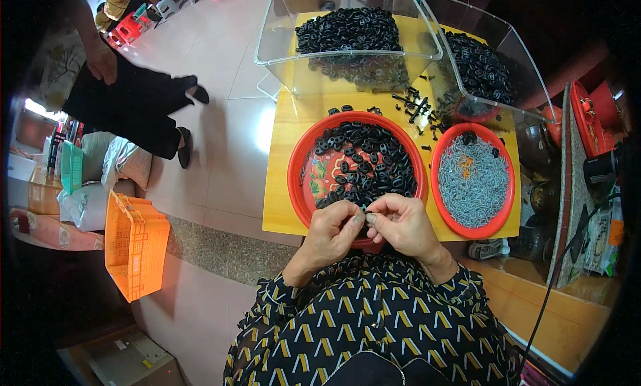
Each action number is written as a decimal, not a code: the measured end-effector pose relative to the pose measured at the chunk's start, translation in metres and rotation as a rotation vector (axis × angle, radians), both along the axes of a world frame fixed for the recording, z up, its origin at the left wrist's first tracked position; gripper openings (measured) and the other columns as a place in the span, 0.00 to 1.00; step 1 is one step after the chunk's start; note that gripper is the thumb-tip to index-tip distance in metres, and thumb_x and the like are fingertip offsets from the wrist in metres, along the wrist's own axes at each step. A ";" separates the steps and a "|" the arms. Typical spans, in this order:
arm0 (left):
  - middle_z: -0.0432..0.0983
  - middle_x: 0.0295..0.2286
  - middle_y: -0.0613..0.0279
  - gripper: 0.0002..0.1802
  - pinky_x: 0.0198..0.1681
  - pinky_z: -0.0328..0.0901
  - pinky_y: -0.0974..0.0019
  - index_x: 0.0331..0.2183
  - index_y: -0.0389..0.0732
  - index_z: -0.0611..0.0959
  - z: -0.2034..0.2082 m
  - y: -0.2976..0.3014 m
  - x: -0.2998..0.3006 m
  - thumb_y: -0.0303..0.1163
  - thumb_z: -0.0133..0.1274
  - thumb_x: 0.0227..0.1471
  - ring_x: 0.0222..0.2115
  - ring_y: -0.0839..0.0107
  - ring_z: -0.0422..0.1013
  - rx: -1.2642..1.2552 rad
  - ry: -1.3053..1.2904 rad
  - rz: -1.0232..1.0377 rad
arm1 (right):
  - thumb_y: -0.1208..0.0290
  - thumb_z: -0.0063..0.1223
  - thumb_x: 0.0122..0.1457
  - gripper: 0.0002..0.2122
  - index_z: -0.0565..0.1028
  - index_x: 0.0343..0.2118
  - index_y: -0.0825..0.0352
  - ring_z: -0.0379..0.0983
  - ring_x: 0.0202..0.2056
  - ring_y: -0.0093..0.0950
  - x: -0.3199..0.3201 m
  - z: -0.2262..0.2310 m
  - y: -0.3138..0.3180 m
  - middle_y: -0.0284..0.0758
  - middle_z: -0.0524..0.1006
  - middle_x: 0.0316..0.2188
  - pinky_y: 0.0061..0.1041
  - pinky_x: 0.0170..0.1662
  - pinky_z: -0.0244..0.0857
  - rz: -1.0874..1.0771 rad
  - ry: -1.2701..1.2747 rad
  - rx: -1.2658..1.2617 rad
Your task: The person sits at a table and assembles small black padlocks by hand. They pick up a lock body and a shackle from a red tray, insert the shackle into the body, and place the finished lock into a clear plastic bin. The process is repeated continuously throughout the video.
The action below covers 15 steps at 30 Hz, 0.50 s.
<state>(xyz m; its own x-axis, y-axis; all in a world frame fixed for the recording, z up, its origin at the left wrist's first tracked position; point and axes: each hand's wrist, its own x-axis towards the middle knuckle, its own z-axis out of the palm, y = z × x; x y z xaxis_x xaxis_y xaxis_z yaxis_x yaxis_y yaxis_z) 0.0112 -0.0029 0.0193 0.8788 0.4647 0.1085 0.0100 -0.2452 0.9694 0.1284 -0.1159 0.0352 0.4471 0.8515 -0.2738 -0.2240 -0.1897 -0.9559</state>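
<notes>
Over the near rim of a round red basin (298,198), my left hand (330,234) and my right hand (405,227) meet with fingertips pinched together. Between them shows a bit of a small black plastic part (366,213), mostly hidden by the fingers. Inside the basin lie many small black oval parts with two holes (380,164), with its patterned bottom showing at the left. To the right, an oval red tray (511,185) holds a heap of silvery screws (471,185), with some orange pieces and black parts among them.
Two clear plastic bins (280,60) (527,105) of black parts stand at the back of the yellow table (280,159). Loose black pieces (420,109) lie near them. Left on the floor are an orange crate (148,249) and sacks (127,162). A person (127,105) stands beyond.
</notes>
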 end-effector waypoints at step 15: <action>0.70 0.23 0.58 0.07 0.26 0.62 0.71 0.30 0.33 0.75 -0.006 0.022 0.010 0.21 0.52 0.44 0.23 0.71 0.68 0.195 -0.057 0.181 | 0.79 0.47 0.52 0.04 0.70 0.30 0.72 0.70 0.21 0.17 0.012 -0.013 -0.007 0.30 0.71 0.21 0.15 0.22 0.65 -0.085 -0.068 -0.003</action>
